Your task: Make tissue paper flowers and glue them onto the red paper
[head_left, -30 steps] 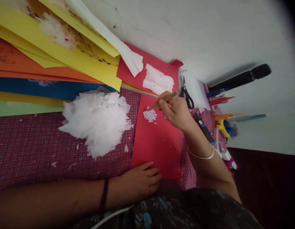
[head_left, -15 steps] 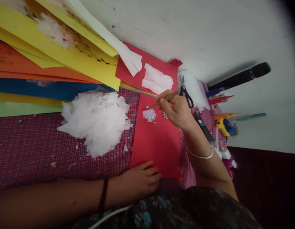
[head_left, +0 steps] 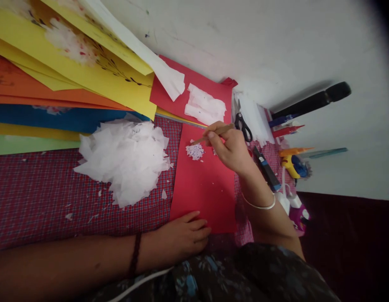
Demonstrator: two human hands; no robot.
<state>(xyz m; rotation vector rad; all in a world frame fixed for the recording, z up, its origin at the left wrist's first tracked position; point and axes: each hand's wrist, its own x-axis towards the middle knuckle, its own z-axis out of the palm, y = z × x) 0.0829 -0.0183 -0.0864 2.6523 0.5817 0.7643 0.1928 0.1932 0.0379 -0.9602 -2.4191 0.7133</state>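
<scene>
A red paper sheet [head_left: 202, 188] lies on the checked cloth [head_left: 56, 197]. On its far end sits a small white cut-paper snowflake [head_left: 195, 151]. My right hand [head_left: 230, 149] is closed on a thin wooden stick [head_left: 213, 134], its tip touching the snowflake's far edge. My left hand [head_left: 185, 237] rests flat with fingers spread on the near edge of the red sheet, holding nothing.
A heap of white tissue scraps [head_left: 125, 157] lies left of the red sheet. Stacked yellow, orange and blue sheets [head_left: 71, 84] fill the far left. Scissors [head_left: 243, 123], a utility knife [head_left: 266, 170], pens [head_left: 287, 130] and a glue gun [head_left: 293, 165] lie along the white wall at right.
The view has shifted slightly. The stick tip stays at the snowflake with only small movement; my left hand has not moved.
</scene>
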